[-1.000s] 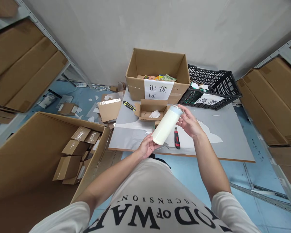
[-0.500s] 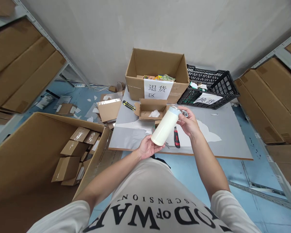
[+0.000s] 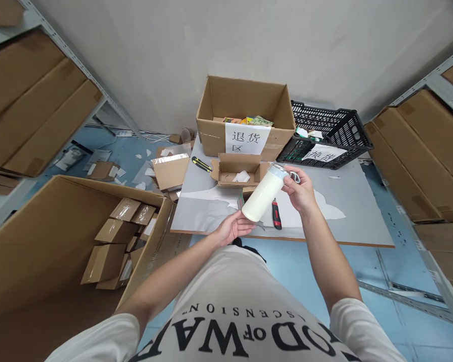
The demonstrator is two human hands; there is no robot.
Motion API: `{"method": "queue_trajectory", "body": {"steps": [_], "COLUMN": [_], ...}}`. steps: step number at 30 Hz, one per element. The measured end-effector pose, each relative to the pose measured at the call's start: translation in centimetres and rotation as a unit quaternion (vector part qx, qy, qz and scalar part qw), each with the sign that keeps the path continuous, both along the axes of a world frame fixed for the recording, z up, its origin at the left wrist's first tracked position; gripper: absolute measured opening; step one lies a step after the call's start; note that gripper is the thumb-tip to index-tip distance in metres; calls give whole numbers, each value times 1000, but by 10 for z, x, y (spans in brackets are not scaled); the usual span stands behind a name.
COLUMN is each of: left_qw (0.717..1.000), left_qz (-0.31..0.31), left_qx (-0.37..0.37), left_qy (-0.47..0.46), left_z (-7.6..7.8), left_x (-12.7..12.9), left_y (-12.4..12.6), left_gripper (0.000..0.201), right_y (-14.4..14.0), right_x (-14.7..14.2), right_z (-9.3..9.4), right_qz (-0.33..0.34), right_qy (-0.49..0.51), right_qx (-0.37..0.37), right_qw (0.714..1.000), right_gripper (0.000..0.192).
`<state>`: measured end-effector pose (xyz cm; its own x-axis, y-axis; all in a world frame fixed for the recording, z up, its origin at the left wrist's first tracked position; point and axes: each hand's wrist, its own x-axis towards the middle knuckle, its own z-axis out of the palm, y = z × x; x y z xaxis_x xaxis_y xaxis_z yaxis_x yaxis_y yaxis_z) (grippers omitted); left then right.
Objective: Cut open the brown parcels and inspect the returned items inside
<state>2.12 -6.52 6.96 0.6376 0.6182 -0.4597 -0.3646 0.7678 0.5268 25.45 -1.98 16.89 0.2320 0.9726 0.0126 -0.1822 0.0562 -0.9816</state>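
Observation:
I hold a cream-white cylindrical bottle (image 3: 265, 193) with a pale blue-grey cap, tilted over the near edge of a grey table (image 3: 347, 221). My right hand (image 3: 300, 190) grips it at the cap end, where a small ring shows. My left hand (image 3: 234, 227) lies just under the bottle's bottom, fingers loosely spread and touching it at most lightly. Below the bottle on the table lie a red and black utility knife (image 3: 275, 213) and a small open cardboard box (image 3: 237, 171).
A large open carton (image 3: 245, 118) with a paper label and a black plastic crate (image 3: 326, 136) stand at the back of the table. A yellow and black knife (image 3: 201, 164) lies at the left. A big carton (image 3: 60, 241) of small boxes sits on the floor left. Shelves flank both sides.
The bottle has shifted up and right with my right hand. My left hand has slipped off its bottom end and now rests opened just beneath it.

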Motion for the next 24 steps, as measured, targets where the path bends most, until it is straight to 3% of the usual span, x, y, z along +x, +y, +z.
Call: {"method": "queue_trajectory", "body": {"steps": [3, 6, 8, 12, 14, 18, 24], "left_qw": [985, 941, 910, 848, 831, 843, 871], "left_qz": [59, 123, 129, 70, 32, 4, 32], "left_qx": [114, 218, 284, 425, 464, 461, 411], "left_qy": [115, 226, 274, 309, 305, 278, 266], "left_z": [-12, -21, -23, -22, -23, -32, -41], "left_x": [-5, -8, -8, -6, -3, 7, 15], "left_y": [7, 20, 31, 54, 63, 74, 77], "left_gripper": [36, 32, 37, 84, 105, 111, 106], "right_y": [-1, -2, -3, -10, -15, -24, -27], "right_x": [8, 12, 11, 3, -1, -8, -17], "right_z": [3, 0, -6, -28, -40, -58, -73], "right_qz": [-58, -115, -141, -136, -111, -86, -30], "right_qy": [-56, -117, -146, -166, -182, -220, -250], "right_qx": [58, 111, 136, 147, 135, 116, 100], "right_qw": [995, 980, 970, 965, 968, 965, 963], "right_gripper": [34, 37, 38, 38, 38, 39, 38]}}
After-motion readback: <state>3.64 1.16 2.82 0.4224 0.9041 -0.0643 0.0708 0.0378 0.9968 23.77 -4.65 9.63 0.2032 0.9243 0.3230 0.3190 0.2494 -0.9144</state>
